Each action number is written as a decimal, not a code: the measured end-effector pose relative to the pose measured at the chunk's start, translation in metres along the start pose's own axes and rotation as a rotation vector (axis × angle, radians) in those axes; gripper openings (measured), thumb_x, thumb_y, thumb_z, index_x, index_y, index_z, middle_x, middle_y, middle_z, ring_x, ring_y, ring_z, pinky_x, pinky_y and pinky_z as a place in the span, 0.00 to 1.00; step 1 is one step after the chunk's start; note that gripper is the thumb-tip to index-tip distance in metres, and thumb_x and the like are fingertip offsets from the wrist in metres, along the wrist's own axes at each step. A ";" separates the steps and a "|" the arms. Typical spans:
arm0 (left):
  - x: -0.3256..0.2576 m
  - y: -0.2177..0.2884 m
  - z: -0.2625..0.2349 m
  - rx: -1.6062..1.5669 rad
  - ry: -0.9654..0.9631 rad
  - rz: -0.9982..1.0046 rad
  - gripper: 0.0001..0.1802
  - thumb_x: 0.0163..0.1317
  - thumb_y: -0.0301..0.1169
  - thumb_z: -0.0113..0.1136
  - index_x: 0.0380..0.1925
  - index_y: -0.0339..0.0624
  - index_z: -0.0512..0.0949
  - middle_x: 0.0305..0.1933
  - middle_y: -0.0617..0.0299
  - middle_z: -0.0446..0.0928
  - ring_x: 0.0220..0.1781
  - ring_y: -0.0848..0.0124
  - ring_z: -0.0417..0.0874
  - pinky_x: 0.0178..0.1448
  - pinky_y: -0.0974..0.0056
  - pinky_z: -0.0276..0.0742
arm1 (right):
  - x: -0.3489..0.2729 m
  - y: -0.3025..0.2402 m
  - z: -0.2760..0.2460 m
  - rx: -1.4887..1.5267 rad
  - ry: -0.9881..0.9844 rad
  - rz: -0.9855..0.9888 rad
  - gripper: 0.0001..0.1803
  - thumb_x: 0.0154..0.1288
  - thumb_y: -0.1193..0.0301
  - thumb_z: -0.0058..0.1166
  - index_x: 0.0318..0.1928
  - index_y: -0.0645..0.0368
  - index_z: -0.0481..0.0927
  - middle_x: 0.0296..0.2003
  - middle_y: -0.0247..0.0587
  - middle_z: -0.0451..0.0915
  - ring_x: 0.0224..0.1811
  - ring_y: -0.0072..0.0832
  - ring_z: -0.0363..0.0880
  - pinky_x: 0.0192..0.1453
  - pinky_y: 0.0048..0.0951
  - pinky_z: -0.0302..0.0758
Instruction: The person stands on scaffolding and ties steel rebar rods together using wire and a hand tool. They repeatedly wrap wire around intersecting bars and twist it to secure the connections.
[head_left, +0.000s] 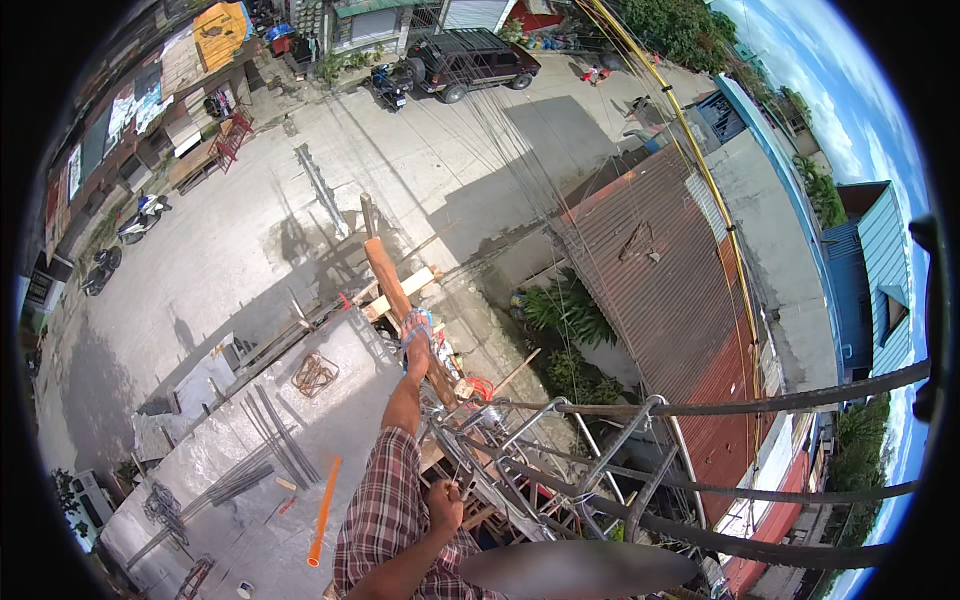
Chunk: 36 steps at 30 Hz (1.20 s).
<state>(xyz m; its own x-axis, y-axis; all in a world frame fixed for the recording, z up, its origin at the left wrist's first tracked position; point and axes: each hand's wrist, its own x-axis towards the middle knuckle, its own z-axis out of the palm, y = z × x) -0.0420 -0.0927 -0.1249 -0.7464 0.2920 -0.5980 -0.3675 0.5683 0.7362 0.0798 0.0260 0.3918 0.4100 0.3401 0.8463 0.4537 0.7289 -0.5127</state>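
Far to the left of the long brown wooden pole (392, 290), two small motorbikes (120, 245) are sitting at the side of the wide grey street (200, 270). Closer to the pole, still on its left, a flat grey concrete roof slab (250, 440) is lying below, and a thin orange plastic pipe (323, 510) and a bunch of dark steel rods (275, 420) are resting on it. The pole is leaning up from the slab's edge. The person's left hand (416, 335), at the end of a long stretched arm in a red checked sleeve (385, 500), is reaching out to the pole, and it is wrapped around the pole where a blue band (413, 322) is tied. Just below and a little right of the pole, the right hand (445, 503) is closed tight on a thin grey metal bar (470, 470) of a scaffold frame (580, 440). Right of the pole, dark curved steel bars (750, 405) are bending across, and a rusty brown ridged tin roof (660, 290) is lying far below them. Up past the pole's top, a dark car (470, 60) is parked on the street.
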 end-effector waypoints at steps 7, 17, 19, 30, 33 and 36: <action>-0.057 0.066 -0.092 -0.468 -0.064 0.163 0.10 0.70 0.30 0.52 0.33 0.34 0.76 0.19 0.67 0.69 0.19 0.79 0.67 0.25 0.71 0.64 | 0.009 0.001 -0.019 0.068 -0.051 0.134 0.20 0.70 0.68 0.51 0.56 0.63 0.64 0.28 0.30 0.66 0.22 0.13 0.56 0.25 0.19 0.55; -0.097 0.281 -0.193 -0.477 -0.049 0.749 0.13 0.66 0.31 0.53 0.22 0.40 0.69 0.46 0.51 0.76 0.51 0.64 0.76 0.57 0.57 0.71 | 0.023 -0.003 -0.032 0.238 -0.162 0.187 0.30 0.73 0.70 0.47 0.68 0.70 0.55 0.39 0.41 0.74 0.24 0.14 0.64 0.24 0.18 0.60; -0.092 0.311 -0.216 -0.783 -0.302 0.719 0.13 0.64 0.32 0.54 0.21 0.42 0.68 0.52 0.48 0.74 0.61 0.57 0.73 0.67 0.50 0.65 | 0.024 -0.005 -0.033 0.279 -0.181 0.200 0.30 0.72 0.71 0.47 0.69 0.70 0.55 0.38 0.41 0.74 0.24 0.14 0.64 0.24 0.18 0.60; -0.095 0.352 -0.234 -1.238 -0.802 0.516 0.10 0.59 0.33 0.58 0.32 0.37 0.76 0.47 0.49 0.76 0.63 0.48 0.71 0.73 0.42 0.60 | 0.017 0.001 -0.073 0.452 0.030 0.091 0.17 0.74 0.70 0.42 0.58 0.67 0.68 0.39 0.42 0.77 0.38 0.27 0.72 0.43 0.24 0.67; -0.092 0.339 -0.237 -1.156 -0.635 0.447 0.09 0.61 0.33 0.58 0.32 0.37 0.77 0.45 0.52 0.77 0.61 0.52 0.73 0.72 0.45 0.62 | 0.017 -0.006 -0.091 1.047 -0.672 0.095 0.15 0.71 0.72 0.46 0.54 0.66 0.72 0.41 0.45 0.79 0.41 0.30 0.77 0.44 0.23 0.70; -0.087 0.326 -0.239 -1.059 -0.591 0.412 0.07 0.62 0.33 0.59 0.28 0.43 0.76 0.45 0.55 0.79 0.59 0.57 0.75 0.69 0.48 0.64 | -0.001 -0.017 -0.076 1.157 -1.194 0.076 0.17 0.64 0.76 0.52 0.53 0.65 0.74 0.45 0.49 0.79 0.42 0.33 0.79 0.44 0.25 0.73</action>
<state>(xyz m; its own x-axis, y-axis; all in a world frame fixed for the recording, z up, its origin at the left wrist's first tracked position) -0.2294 -0.1166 0.2427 -0.6514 0.7499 -0.1152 -0.6325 -0.4529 0.6284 0.1319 -0.0326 0.3885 -0.6409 0.2290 0.7327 -0.5484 0.5314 -0.6457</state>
